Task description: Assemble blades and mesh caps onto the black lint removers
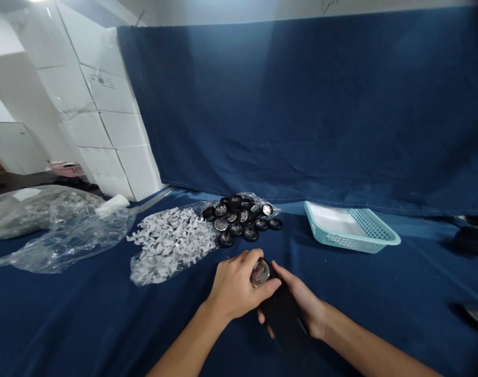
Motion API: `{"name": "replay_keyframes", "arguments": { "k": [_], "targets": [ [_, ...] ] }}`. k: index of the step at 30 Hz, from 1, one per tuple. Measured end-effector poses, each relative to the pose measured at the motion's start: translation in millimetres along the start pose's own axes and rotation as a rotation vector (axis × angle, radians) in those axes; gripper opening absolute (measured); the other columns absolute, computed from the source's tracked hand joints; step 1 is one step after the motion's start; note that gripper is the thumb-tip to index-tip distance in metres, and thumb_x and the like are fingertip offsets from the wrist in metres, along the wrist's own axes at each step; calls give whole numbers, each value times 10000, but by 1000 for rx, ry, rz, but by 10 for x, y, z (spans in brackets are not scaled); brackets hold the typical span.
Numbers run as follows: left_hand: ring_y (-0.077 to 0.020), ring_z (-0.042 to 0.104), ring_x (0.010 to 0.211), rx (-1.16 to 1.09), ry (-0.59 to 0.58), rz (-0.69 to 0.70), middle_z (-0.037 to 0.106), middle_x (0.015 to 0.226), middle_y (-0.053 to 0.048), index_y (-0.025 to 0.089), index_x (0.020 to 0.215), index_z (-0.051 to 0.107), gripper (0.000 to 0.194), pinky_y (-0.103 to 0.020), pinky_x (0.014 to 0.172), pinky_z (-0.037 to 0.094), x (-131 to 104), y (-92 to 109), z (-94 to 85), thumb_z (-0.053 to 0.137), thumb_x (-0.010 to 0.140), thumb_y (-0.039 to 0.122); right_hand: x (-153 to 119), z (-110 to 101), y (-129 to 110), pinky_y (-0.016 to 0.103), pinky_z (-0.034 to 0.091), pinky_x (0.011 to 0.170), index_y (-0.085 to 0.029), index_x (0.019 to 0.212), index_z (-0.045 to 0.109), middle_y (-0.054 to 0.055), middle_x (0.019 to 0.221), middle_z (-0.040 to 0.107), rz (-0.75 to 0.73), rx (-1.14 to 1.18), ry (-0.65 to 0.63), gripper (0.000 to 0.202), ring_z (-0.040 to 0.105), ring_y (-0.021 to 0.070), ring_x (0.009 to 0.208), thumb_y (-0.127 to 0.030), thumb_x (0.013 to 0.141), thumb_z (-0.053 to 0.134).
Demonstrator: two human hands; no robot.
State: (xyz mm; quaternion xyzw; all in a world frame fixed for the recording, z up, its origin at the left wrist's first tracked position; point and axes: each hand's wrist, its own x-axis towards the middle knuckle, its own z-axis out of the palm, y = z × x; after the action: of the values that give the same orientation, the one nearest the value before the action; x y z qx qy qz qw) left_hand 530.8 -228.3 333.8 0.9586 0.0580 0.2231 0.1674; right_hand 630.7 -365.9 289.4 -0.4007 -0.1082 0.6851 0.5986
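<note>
A black handheld device (284, 314) is held tilted in front of me, with a round perforated metal cap (261, 273) at its upper end. My left hand (236, 285) grips the cap's rim between thumb and fingers. Around the device's dark body wraps my right hand (303, 303), its fingertips showing on the near side. Whether the cap is fixed to the body or merely resting there, I cannot tell. Just beyond my hands lies a pile of round black caps with metal faces (236, 228), partly on clear plastic. Left of them, small pale grey plastic parts (176, 238) spill from a clear bag.
A light-teal perforated basket (374, 243) with white sheets inside sits to the right on the blue cloth (360, 293). Large clear plastic bags (77, 230) lie at left. Behind them rise stacked white boxes (121, 131). A blue curtain (301, 104) closes off the back.
</note>
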Motion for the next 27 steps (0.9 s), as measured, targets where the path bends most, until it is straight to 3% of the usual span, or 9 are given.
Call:
{"name": "replay_keyframes", "arguments": {
  "k": [4,11,19,22,27],
  "targets": [
    [-221,657,691,58,5,-8,682,810,-4,234,976,475,250,-300,593,407,-10,24,16,426,885,462,33,8,38,285,538,472,-98,872,653,119,646,706,35,2,19,748,669,212,477,-761,838,309],
    [-245,657,647,121,3,-48,682,776,-16,226,1028,426,257,-305,543,373,-14,95,30,332,916,437,-47,163,-14,249,526,423,-88,780,659,87,578,667,-24,-31,155,731,624,168,414,-760,821,376],
    [-246,665,633,50,-20,-108,695,779,-29,223,980,379,255,-309,557,389,-19,111,83,344,908,464,-69,138,35,255,522,415,-82,761,652,108,596,672,-66,-48,209,741,630,177,419,-773,808,387],
    [-246,668,641,32,-20,-105,693,775,-30,222,989,377,255,-314,571,398,-16,113,76,349,903,461,-115,177,40,251,506,396,-83,851,647,109,578,669,-73,-40,229,721,629,183,406,-738,850,346],
    [-246,671,639,17,-19,-94,688,761,-28,222,991,374,256,-314,573,397,-14,116,85,349,899,459,-171,279,25,258,491,373,-159,1166,555,30,531,621,-167,-62,268,643,617,192,397,-696,881,346]
  ]
}}
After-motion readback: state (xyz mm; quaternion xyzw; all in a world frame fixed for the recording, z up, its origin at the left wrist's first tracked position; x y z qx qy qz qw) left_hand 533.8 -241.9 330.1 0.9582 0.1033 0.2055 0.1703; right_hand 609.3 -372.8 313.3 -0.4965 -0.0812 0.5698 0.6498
